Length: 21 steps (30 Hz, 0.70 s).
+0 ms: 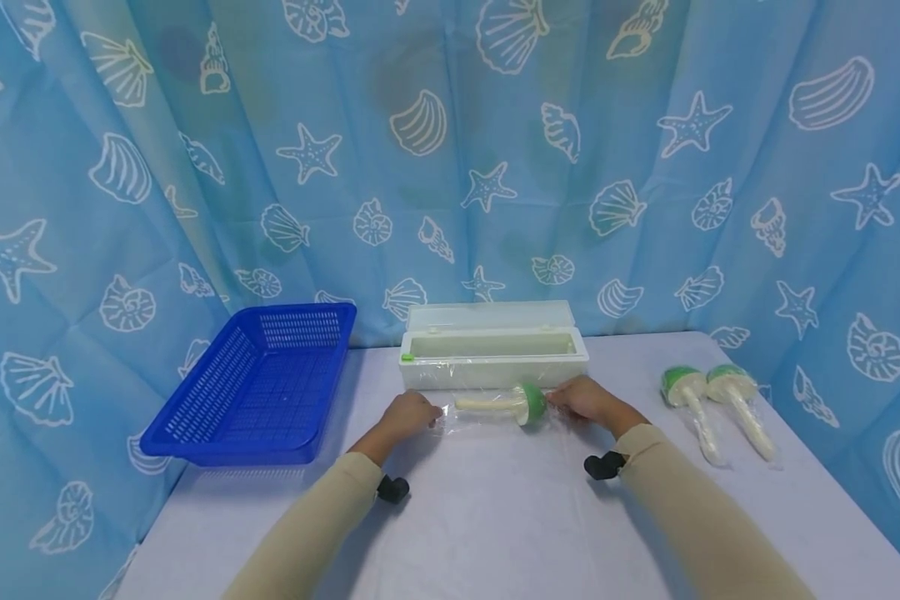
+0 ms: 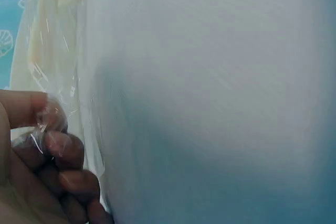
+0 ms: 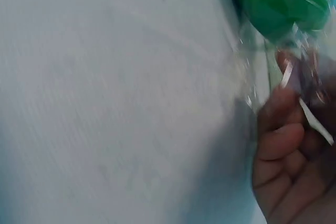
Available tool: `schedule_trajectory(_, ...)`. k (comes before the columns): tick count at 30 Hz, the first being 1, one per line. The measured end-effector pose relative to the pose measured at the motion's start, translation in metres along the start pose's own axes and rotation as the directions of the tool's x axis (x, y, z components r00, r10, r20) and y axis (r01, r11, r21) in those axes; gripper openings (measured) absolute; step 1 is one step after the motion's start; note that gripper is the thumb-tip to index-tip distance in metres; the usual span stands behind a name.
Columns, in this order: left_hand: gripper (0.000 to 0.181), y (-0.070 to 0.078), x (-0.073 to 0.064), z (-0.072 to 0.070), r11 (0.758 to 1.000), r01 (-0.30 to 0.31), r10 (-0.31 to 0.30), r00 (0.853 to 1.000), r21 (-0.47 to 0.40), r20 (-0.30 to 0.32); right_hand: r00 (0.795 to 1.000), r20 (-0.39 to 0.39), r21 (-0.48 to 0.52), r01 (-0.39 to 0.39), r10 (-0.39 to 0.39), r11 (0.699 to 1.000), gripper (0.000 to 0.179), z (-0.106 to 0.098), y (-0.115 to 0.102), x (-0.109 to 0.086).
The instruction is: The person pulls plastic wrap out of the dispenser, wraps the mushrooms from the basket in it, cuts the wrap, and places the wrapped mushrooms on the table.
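A mushroom-shaped piece with a green cap [image 1: 532, 404] and a long cream stem [image 1: 487, 404] lies sideways in clear plastic film, just in front of a white cling film dispenser box [image 1: 495, 373]. Beyond the stem's end, my left hand [image 1: 412, 414] pinches the film; in the left wrist view, its thumb [image 2: 26, 109] and curled fingers hold a gathered bit of clear film [image 2: 52, 51]. On the cap side, my right hand [image 1: 587, 398] pinches the film's other end. The right wrist view shows the fingers [image 3: 281, 140] bunched below the green cap [image 3: 283, 3].
The dispenser's lid [image 1: 491, 316] stands raised, with a small green piece [image 1: 407, 357] on the left rim. To the left is a blue perforated basket [image 1: 270, 400]. Two film-wrapped green-capped pieces [image 1: 742, 404] lie at the right of the white-covered table [image 1: 510, 525]. A shell-patterned curtain [image 1: 450, 200] hangs behind.
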<state>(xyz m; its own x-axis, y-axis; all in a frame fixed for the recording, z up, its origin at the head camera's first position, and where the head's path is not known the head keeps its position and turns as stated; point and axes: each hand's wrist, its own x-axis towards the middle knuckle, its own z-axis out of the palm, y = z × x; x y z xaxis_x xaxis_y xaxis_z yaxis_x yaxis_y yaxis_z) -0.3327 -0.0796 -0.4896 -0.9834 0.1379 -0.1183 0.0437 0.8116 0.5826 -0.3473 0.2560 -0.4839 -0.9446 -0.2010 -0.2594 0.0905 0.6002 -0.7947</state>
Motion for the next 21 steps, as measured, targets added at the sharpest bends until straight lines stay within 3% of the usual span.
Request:
schedule_trajectory(5, 0.030, 0.006, 0.007, 0.003, 0.993, 0.058, -0.054, 0.998, 0.100, -0.039, 0.981, -0.192, -0.094, 0.004, -0.022, 0.996, 0.025, 0.006, -0.004, 0.002)
schedule_trajectory(10, 0.034, 0.007, 0.009, 0.003, 0.983, 0.101, -0.091, 0.993, 0.150, -0.072, 0.936, -0.290, -0.299, 0.111, -0.201, 0.948, 0.017, 0.015, -0.008, 0.002)
schedule_trajectory(14, 0.035, 0.007, 0.010, 0.004, 0.988, 0.099, -0.088, 0.992, 0.122, -0.087, 0.891, -0.235, -0.482, 0.241, -0.389, 0.843, 0.006, 0.018, -0.007, 0.001)
schedule_trajectory(16, 0.035, 0.007, 0.010, 0.005, 0.990, 0.089, -0.080, 0.993, 0.105, -0.084, 0.876, -0.187, -0.545, 0.285, -0.445, 0.789, 0.003, 0.018, -0.006, -0.001)
schedule_trajectory(18, 0.033, 0.006, 0.009, 0.004, 0.993, 0.065, -0.057, 0.995, 0.098, -0.082, 0.872, -0.145, -0.589, 0.304, -0.468, 0.749, 0.010, 0.017, -0.007, -0.003)
schedule_trajectory(21, 0.028, 0.004, 0.006, 0.001, 0.995, -0.019, 0.029, 0.994, 0.099, -0.101, 0.887, -0.085, -0.621, 0.310, -0.455, 0.720, 0.024, 0.015, -0.013, -0.008)
